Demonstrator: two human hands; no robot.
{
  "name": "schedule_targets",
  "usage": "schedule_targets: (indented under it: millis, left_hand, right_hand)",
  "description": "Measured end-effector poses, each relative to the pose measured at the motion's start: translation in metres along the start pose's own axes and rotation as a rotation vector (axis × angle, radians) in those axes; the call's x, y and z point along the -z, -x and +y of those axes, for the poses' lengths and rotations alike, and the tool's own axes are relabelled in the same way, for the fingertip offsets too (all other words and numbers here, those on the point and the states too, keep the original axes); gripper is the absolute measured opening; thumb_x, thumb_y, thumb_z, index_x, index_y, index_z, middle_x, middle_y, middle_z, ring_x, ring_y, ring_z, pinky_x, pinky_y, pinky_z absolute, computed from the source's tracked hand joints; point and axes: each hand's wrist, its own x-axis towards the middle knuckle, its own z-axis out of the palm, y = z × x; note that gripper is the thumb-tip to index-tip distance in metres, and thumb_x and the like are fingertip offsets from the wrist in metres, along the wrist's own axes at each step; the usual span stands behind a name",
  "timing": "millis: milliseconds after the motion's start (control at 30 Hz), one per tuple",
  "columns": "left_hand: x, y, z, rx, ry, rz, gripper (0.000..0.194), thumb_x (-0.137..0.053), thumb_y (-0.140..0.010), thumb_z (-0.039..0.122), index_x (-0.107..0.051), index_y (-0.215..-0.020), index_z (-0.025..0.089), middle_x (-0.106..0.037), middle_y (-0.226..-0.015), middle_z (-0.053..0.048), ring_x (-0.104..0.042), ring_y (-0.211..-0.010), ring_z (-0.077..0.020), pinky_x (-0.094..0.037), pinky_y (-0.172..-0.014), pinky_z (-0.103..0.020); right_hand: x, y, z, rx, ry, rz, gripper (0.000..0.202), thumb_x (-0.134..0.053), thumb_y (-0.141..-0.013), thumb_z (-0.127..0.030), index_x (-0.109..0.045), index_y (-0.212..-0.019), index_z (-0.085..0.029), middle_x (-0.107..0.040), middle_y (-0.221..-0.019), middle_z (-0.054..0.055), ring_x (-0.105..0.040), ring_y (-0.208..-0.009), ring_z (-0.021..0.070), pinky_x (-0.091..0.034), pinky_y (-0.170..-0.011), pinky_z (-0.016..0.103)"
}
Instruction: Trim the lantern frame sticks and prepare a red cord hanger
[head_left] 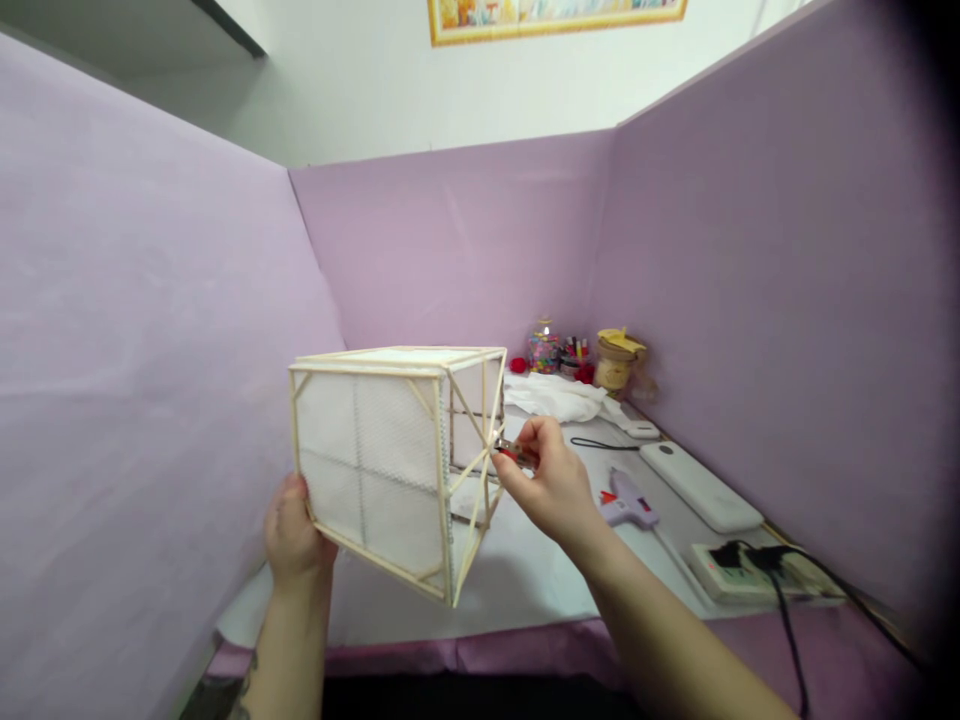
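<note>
Lilac panels (465,245) back a rectangular pale-stick, white-mesh box (390,480) — nine o'clock from the right hand (549,482), which pinches a small red-and-silver tool (510,450); left hand (291,530) grips the box's eight-o'clock edge.

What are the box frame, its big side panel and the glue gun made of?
Pale yellow stick frame: likely bare wood, matte; thin straight strips, natural tone.
White rectangular side panel: fine mesh texture shows; plastic or fabric, cannot tell.
Lilac pistol-shaped glue gun: probably hard plastic, smooth, from its even colour.
</note>
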Motion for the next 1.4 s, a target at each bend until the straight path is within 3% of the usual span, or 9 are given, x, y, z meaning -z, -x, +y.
schedule_targets:
  millis: [133, 633, 1000, 1400]
  left_hand:
    - [-0.0062, 0.0, 0.0006, -0.117, 0.116, 0.11, 0.021, -0.056, -0.077, 0.038, -0.059, -0.066, 0.021, -0.058, -0.062, 0.002, -0.053, -0.058, -0.0156, -0.044, -0.054, -0.026]
    - [-0.0059, -0.0008, -0.0034, -0.077, 0.183, 0.088, 0.02, -0.059, -0.074, 0.036, -0.067, -0.076, 0.018, -0.067, -0.07, -0.001, -0.058, -0.064, -0.0174, -0.047, -0.056, -0.025]
    - [-0.0077, 0.0006, -0.001, -0.083, 0.158, 0.147, 0.019, -0.058, -0.075, 0.036, -0.068, -0.073, 0.02, -0.066, -0.067, 0.0, -0.058, -0.063, -0.0175, -0.048, -0.056, -0.026]
    - [-0.0028, -0.0033, -0.0084, -0.05, 0.223, 0.13, 0.017, -0.059, -0.076, 0.034, -0.068, -0.071, 0.02, -0.066, -0.068, 0.0, -0.058, -0.062, -0.0155, -0.047, -0.055, -0.023]
  right_hand:
    - [-0.0005, -0.0001, 0.0006, 0.005, 0.016, -0.011, 0.031, -0.062, -0.075, -0.042, -0.039, -0.089, -0.026, -0.066, -0.076, -0.001, -0.064, -0.069, 0.0197, -0.043, -0.067, 0.032]
    - [-0.0008, -0.0004, 0.0014, 0.004, 0.027, -0.021, 0.031, -0.062, -0.076, -0.043, -0.039, -0.089, -0.026, -0.065, -0.076, -0.001, -0.064, -0.069, 0.0195, -0.043, -0.067, 0.032]
    - [0.0001, -0.0006, -0.0001, -0.001, 0.034, -0.02, 0.031, -0.061, -0.076, -0.043, -0.04, -0.089, -0.026, -0.065, -0.075, -0.001, -0.064, -0.069, 0.0196, -0.043, -0.067, 0.032]
    - [-0.0005, 0.0008, 0.0028, 0.025, 0.037, -0.019, 0.03, -0.061, -0.077, -0.042, -0.04, -0.089, -0.026, -0.066, -0.075, -0.001, -0.063, -0.068, 0.0196, -0.043, -0.065, 0.031]
